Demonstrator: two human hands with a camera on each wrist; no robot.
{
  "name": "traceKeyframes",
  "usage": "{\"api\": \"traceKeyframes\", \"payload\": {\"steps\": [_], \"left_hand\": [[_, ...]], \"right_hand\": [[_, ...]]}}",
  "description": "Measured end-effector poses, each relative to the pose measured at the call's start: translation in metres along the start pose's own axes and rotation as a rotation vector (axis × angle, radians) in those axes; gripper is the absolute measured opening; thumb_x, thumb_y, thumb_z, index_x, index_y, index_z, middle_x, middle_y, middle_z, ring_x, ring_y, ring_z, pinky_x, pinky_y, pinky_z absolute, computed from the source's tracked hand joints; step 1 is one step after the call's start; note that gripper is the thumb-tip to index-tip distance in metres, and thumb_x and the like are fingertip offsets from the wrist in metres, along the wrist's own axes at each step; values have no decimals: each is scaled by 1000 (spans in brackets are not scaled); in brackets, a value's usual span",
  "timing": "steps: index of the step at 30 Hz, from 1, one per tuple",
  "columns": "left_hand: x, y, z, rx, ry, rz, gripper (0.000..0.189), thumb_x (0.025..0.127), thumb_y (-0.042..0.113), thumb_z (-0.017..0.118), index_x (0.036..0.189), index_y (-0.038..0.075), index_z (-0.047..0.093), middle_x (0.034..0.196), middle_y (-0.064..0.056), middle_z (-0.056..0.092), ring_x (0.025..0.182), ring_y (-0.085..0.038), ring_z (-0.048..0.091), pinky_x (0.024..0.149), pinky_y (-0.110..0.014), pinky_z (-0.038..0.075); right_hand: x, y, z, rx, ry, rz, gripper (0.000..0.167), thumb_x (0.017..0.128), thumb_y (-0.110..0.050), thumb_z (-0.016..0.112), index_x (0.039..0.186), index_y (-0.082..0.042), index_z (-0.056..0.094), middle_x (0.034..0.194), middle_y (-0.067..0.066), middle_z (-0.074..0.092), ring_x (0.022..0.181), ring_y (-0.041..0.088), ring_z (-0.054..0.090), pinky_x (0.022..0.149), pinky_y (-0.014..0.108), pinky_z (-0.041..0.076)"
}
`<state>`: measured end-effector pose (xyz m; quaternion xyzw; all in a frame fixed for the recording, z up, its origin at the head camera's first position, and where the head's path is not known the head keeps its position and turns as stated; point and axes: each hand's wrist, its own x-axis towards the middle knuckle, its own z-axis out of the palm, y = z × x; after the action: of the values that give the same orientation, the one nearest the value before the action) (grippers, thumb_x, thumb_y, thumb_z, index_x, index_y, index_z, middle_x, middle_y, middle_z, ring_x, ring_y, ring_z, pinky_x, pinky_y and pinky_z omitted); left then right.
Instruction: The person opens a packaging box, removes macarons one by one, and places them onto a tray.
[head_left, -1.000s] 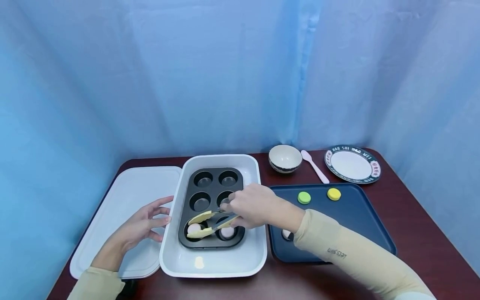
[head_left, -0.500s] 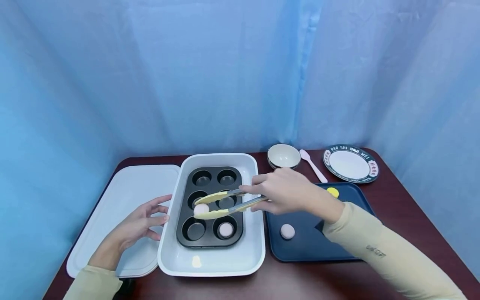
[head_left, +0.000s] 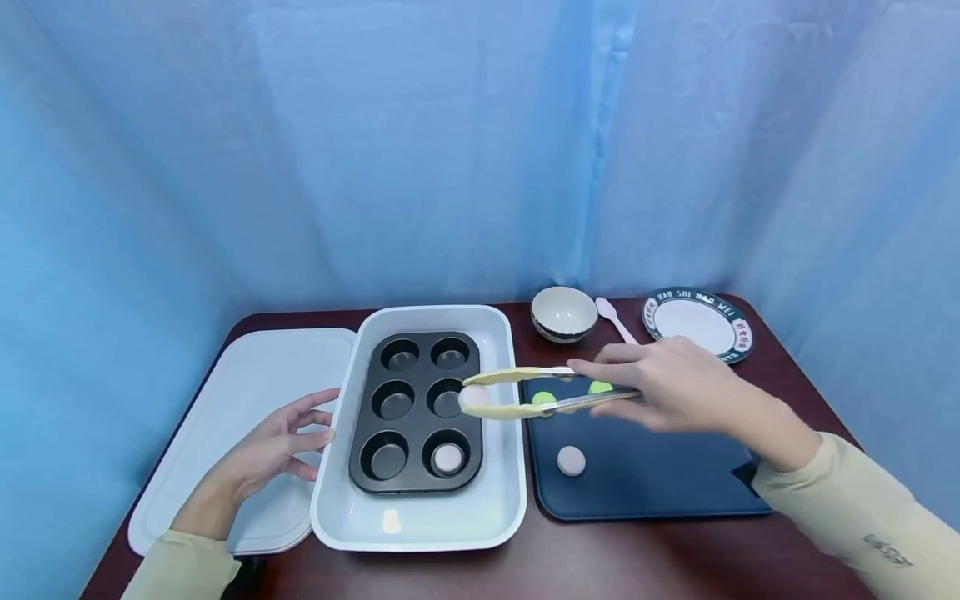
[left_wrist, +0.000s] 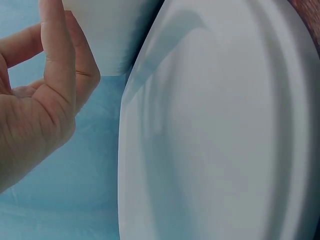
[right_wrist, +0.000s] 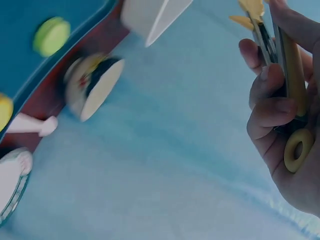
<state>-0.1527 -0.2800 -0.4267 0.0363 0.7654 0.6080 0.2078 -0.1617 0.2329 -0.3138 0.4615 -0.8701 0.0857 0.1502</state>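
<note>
My right hand [head_left: 663, 387] grips a pair of tongs [head_left: 517, 412] with yellow tips and metal arms. Between the tips sits a pale pink macaron [head_left: 474, 397], held above the right edge of the dark muffin pan [head_left: 416, 412]. That pan lies in a white basin [head_left: 420, 529]; a second pale pink macaron [head_left: 448, 458] rests in its near right cup. My left hand [head_left: 273, 446] is at the basin's left side, its fingertips at the wall. The left wrist view shows those fingers [left_wrist: 59, 60] fairly straight against the white wall.
Right of the basin lies a dark blue tray [head_left: 645, 492] with a pale pink macaron [head_left: 572, 461] and green macarons [head_left: 543, 400]. A yellow macaron [right_wrist: 4, 111] shows too. Behind stand a bowl [head_left: 564, 313], a pink spoon [head_left: 615, 317] and a plate [head_left: 693, 323]. A white lid [head_left: 247, 392] lies left.
The tongs have lifted a pale pink macaron from the near left cup and carried it right, towards the blue tray. My left hand has stayed by the basin.
</note>
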Motion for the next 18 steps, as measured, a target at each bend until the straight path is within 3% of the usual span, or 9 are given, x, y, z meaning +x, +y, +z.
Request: {"api": "traceKeyframes", "payload": {"steps": [8, 13, 15, 18], "left_hand": [[1, -1, 0, 1, 8, -17, 75, 96, 19, 70, 159, 13, 31, 132, -27, 50, 100, -32, 68, 73, -53, 61], [2, -2, -1, -1, 4, -14, 74, 96, 18, 70, 159, 13, 31, 133, -27, 49, 100, -33, 68, 73, -53, 61], [2, -2, -1, -2, 4, -13, 74, 96, 18, 70, 159, 13, 32, 133, -27, 49, 100, -33, 68, 73, -54, 61], [2, -3, -1, 0, 6, -12, 74, 96, 18, 70, 159, 14, 32, 133, -27, 49, 100, -33, 68, 73, -53, 61]], "right_hand": [[-59, 33, -5, 24, 1, 63, 55, 80, -37, 86, 132, -23, 70, 112, -5, 72, 50, -14, 36, 44, 9, 28], [-94, 52, 1, 34, -36, 126, 57, 78, -36, 88, 131, -25, 71, 109, -9, 71, 53, -17, 35, 43, 8, 23], [-106, 57, 2, 44, -54, 158, 57, 78, -37, 88, 131, -25, 71, 107, -10, 70, 54, -15, 39, 43, 8, 26], [-120, 64, 3, 66, -87, 217, 57, 78, -38, 88, 131, -28, 70, 108, -8, 72, 70, -4, 61, 49, 12, 35]]}}
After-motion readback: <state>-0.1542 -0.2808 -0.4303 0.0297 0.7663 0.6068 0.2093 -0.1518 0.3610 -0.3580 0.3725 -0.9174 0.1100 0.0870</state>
